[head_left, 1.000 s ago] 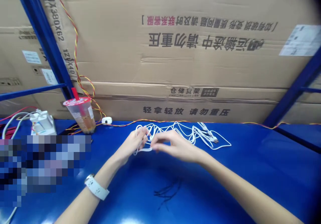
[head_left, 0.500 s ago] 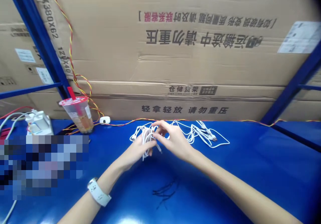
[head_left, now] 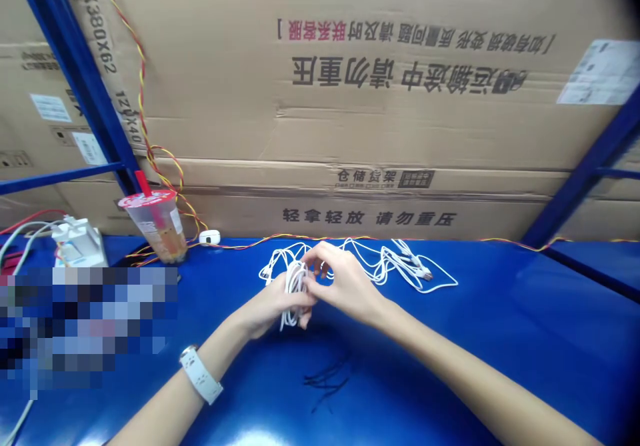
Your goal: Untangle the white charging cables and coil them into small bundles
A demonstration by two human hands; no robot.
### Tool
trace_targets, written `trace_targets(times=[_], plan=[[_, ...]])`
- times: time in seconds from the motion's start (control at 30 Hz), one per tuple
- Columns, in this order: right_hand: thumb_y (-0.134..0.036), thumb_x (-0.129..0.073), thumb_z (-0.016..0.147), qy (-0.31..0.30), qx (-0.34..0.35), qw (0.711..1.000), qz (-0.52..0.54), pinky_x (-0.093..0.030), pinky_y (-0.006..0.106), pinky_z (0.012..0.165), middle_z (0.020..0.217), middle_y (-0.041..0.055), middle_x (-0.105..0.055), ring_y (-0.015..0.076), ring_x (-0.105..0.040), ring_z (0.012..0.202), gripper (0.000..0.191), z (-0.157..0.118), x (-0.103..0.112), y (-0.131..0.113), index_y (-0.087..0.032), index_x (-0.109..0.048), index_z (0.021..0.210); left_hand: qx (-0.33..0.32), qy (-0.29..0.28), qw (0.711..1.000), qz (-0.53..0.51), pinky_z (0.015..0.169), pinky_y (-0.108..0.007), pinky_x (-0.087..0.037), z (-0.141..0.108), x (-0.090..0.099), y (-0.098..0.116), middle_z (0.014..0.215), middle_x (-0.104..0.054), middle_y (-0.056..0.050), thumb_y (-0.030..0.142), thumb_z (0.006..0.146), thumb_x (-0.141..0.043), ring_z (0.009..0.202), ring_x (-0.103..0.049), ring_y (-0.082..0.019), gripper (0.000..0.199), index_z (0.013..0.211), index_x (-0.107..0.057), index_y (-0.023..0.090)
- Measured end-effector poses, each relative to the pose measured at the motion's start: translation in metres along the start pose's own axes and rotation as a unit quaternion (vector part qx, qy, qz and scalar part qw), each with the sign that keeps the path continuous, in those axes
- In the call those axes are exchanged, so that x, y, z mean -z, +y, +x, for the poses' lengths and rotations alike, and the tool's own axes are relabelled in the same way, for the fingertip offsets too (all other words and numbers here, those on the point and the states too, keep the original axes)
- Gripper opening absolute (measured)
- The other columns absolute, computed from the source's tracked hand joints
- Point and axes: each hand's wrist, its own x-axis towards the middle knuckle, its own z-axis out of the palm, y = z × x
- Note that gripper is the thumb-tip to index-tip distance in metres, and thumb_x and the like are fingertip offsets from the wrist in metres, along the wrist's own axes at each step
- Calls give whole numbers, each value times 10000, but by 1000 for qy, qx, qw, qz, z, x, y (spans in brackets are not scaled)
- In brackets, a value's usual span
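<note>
A looped bundle of white cable (head_left: 295,293) is held upright in my left hand (head_left: 273,303), the thumb across its front. My right hand (head_left: 347,283) meets the bundle from the right, its thumb and index finger pinched at the side of the loops; the pinched part is mostly hidden by the fingers. Behind both hands, more white cables (head_left: 395,266) lie loosely coiled on the blue table. Several thin black ties (head_left: 326,383) lie nearer to me, below the hands.
A drink cup (head_left: 160,229) with a red straw stands at the back left, beside a small white case (head_left: 209,237). A white power strip (head_left: 80,243) sits farther left. Cardboard boxes (head_left: 350,126) rise behind the blue table (head_left: 500,339), with blue posts (head_left: 580,159) in front.
My right fingers have shifted slightly down along the bundle. The bundle has turned so its loops show more, and the loose end seen below my right hand is no longer visible.
</note>
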Motion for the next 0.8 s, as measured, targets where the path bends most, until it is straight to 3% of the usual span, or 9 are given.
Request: trace_targets(times=[0.1,0.27,0.5,0.67,0.8], plan=[[-42,-554,686,-17,-42,999,21,-417,239,614,762,-2,-586,111,-509,648,165,0,0,-1,-161,-575,800,13,-8,999,34,546,-222,-388,-1,0,2,617,-588,8,241,754,-645,548,-566,-112,218,874,-485,153],[-27,-524,677,-59,-55,995,63,-409,227,604,741,-11,-586,106,-510,640,257,-1,0,1,-165,-610,876,26,-23,996,79,555,-232,-383,-3,-3,3,556,-540,27,274,783,-591,519,-525,-100,179,719,-467,161],[-69,-537,676,-71,-92,992,47,-359,217,566,642,-29,-551,93,-480,583,100,-1,-2,4,-160,-554,714,29,-19,993,112,575,-249,-424,1,-4,-1,599,-594,-3,296,757,-605,554,-575,-130,173,730,-502,160],[-147,-532,742,-62,-129,988,52,-323,211,524,615,-24,-533,93,-453,568,62,3,2,13,-163,-528,682,43,25,993,106,487,-220,-380,3,-2,0,589,-534,24,377,761,-627,484,-483,-91,240,774,-517,165],[-226,-495,820,-112,-162,972,125,-313,203,478,605,-36,-516,79,-421,499,106,4,10,22,-178,-488,725,53,8,994,91,423,-206,-313,0,-1,2,602,-489,28,463,781,-597,466,-421,-79,308,785,-498,171]])
